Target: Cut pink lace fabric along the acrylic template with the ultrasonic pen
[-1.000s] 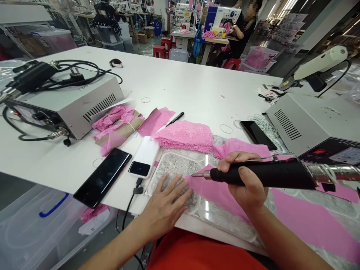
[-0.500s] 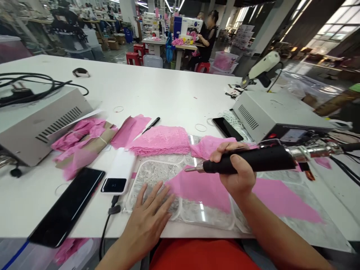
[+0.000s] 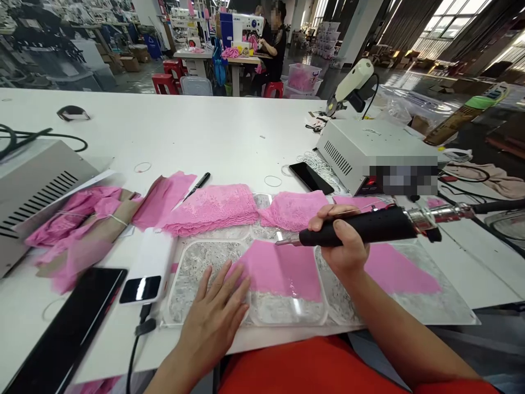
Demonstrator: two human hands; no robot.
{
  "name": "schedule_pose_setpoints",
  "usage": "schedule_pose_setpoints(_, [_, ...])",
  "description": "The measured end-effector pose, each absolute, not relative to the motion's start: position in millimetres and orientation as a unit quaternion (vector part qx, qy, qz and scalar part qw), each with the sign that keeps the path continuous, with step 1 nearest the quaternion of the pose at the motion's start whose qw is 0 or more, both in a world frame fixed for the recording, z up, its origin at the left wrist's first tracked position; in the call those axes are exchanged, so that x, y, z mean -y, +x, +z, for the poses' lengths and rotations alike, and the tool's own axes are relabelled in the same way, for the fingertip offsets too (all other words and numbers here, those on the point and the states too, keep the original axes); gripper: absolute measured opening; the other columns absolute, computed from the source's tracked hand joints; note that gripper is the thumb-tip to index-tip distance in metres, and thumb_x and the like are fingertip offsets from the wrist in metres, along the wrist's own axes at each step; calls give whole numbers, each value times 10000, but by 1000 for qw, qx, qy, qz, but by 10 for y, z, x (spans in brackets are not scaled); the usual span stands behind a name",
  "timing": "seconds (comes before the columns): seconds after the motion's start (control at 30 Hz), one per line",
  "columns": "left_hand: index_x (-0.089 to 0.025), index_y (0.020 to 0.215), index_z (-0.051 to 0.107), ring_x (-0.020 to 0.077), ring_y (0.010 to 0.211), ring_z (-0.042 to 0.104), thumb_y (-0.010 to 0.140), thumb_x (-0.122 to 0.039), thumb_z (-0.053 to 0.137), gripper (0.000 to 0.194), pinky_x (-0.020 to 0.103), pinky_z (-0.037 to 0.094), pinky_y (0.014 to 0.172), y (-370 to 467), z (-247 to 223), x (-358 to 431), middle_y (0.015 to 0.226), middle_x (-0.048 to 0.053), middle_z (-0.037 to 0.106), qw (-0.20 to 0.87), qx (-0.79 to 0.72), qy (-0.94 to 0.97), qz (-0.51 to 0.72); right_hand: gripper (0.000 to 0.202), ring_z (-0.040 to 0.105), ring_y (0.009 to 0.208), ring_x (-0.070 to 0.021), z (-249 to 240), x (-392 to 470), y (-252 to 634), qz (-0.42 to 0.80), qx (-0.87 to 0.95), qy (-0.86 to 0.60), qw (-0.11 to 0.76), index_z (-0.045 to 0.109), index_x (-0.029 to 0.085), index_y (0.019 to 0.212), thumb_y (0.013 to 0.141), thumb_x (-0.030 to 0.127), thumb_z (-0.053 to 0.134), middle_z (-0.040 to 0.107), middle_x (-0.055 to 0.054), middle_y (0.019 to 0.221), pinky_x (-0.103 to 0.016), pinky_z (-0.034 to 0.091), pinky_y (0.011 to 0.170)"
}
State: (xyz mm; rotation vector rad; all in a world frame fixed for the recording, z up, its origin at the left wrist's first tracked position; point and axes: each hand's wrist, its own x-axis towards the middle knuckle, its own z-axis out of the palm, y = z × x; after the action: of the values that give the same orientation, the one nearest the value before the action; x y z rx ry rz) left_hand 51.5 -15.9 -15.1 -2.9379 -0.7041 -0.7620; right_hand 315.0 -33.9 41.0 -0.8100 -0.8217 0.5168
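Note:
My right hand (image 3: 344, 241) is wrapped round a black corded handpiece (image 3: 361, 227) with a pointed metal tip. The tip points left, over the upper edge of a flat pink fabric piece (image 3: 283, 273); I cannot tell whether it touches. My left hand (image 3: 219, 309) lies flat with fingers apart, its fingertips at the left edge of that fabric. Beneath are clear plastic panels (image 3: 287, 314) over a grey speckled surface. Just beyond lie a stack of pink lace pieces (image 3: 217, 208) and a smaller lace pile (image 3: 295, 210). Another pink piece (image 3: 397, 271) rests right of my forearm.
Left are a grey vented box (image 3: 36, 191), a bundle of pink fabric (image 3: 82, 224), a black phone (image 3: 69, 328) and a white power bank (image 3: 150, 262). Behind lie tweezers (image 3: 197, 186) and another phone (image 3: 310, 178). A second grey box (image 3: 369, 148) stands right; a person (image 3: 273, 49) sits at a sewing machine.
The view has turned to the right, so the table things appear further left. The handpiece tip sits slightly further right along the fabric's upper edge. My left hand stays flat at the fabric's left side.

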Motion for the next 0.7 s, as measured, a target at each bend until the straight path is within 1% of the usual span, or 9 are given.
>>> schedule_pose_setpoints(0.1, [-200,1274,580,241,1415,324,960,-213,459,337,456,149,1201,520,-149,168,1380,38,557,9,230,-941,-248,70,593,578,-110,390,341,3152,254,389,-370,804,628,223,822,754,236,621,603,15,798,-298,501,593])
schedule_pose_setpoints(0.27, [-206,1258,597,250,1385,378,975,-302,475,323,464,143,1202,539,-162,191,1361,32,576,-27,247,-930,-270,76,592,574,-111,382,343,3154,251,390,-373,804,625,220,820,751,251,630,604,14,795,-301,503,588])
schedule_pose_setpoints(0.53, [-219,1270,592,251,1375,395,967,-311,502,330,471,130,1203,536,-184,180,1347,24,588,-54,250,-925,-280,47,593,583,-117,381,323,3127,249,398,-384,795,601,215,797,764,241,622,599,15,780,-309,507,588])
schedule_pose_setpoints(0.7, [-208,1235,612,247,1377,393,969,-281,495,300,475,148,1200,532,-172,178,1333,35,599,-37,238,-926,-289,79,587,557,-116,413,375,3205,222,380,-382,813,624,213,802,732,229,593,604,9,781,-306,497,563])
